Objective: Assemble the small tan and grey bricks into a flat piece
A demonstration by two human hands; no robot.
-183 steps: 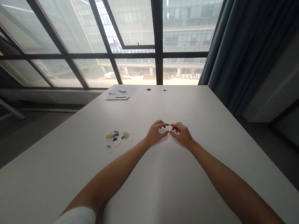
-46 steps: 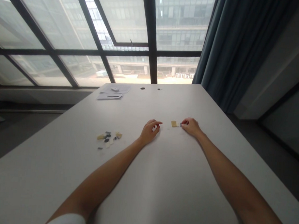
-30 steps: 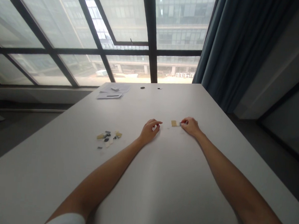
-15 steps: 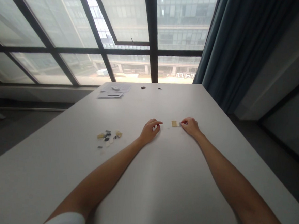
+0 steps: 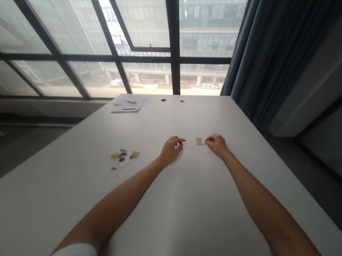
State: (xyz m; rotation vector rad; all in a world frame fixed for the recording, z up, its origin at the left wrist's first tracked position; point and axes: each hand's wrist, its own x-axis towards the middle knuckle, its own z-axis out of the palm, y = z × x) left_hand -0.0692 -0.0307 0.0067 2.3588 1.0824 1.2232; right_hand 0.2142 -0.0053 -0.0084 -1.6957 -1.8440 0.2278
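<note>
My right hand (image 5: 218, 143) is closed, with its fingertips pinched on a small greyish piece (image 5: 205, 141) at the right end of a small tan-and-white studded plate (image 5: 199, 141). The plate looks like toy building bricks and lies flat on the white table. To the left of it, my left hand (image 5: 172, 148) rests on the table with its index finger stretched toward the plate. Its thumb and fingers are apart, and nothing shows between them. A tiny pale speck (image 5: 192, 146) lies between the two hands.
A loose pile of small tan, grey, black and white pieces (image 5: 123, 156) lies left of my left hand. Papers (image 5: 125, 108) with a small white object (image 5: 131, 101) on top are at the far left. A round black disc (image 5: 163, 100) sits near the table's far edge.
</note>
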